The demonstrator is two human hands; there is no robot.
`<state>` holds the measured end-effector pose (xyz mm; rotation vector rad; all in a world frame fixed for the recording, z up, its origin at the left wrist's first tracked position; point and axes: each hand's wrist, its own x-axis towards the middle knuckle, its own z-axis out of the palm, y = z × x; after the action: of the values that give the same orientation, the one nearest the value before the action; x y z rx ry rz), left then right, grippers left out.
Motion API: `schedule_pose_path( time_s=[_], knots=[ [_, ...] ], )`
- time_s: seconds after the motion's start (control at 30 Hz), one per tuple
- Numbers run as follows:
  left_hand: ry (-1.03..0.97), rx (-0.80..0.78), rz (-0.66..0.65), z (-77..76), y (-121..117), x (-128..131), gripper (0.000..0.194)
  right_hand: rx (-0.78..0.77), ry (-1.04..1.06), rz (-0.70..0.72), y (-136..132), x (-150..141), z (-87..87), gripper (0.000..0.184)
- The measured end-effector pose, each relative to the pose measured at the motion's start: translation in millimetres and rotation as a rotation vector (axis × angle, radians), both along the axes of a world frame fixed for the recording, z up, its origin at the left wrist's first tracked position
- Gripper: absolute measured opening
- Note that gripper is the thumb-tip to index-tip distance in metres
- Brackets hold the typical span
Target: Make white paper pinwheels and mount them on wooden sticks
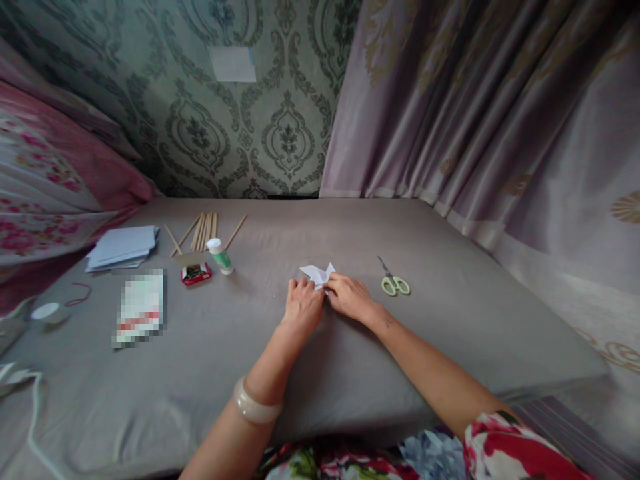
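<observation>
Print: the label on the tube (pixel 221 257) is too small for us to read; the packet (pixel 141 301), toward the left edge of the sheet (pixel 480 313), is blurred.
Paper (pixel 317 275): mid-sheet, just beyond our knuckles.
Tips: two, toward the far edge, one slanting left; visible long axis roughly side to side.
Left hand (pixel 303 302): curled against the paper; we cannot tell its grip.
Right hand (pixel 350 295): pinching the paper.
</observation>
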<state>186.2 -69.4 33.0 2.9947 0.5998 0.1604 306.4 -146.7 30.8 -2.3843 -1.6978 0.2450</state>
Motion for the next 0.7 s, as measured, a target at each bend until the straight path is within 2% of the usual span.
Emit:
schedule_pose_path(
  time_s=[0.2, 0.5, 0.7],
  knots=[
    [-0.002, 0.016, -0.008, -2.4, 1, -1, 0.029, 0.134, 0.039, -0.086, -7, -2, -9.5, 0.035],
    [0.030, -0.017, 0.010, 2.4, -1, -1, 0.029, -0.049, -0.065, -0.015, 5, -5, 4.2, 0.032],
    [0.005, -0.056, 0.034, 0.5, -2, 0, 0.027, -0.084, -0.044, -0.011, 8, -1, 7.9, 0.030]
  ],
)
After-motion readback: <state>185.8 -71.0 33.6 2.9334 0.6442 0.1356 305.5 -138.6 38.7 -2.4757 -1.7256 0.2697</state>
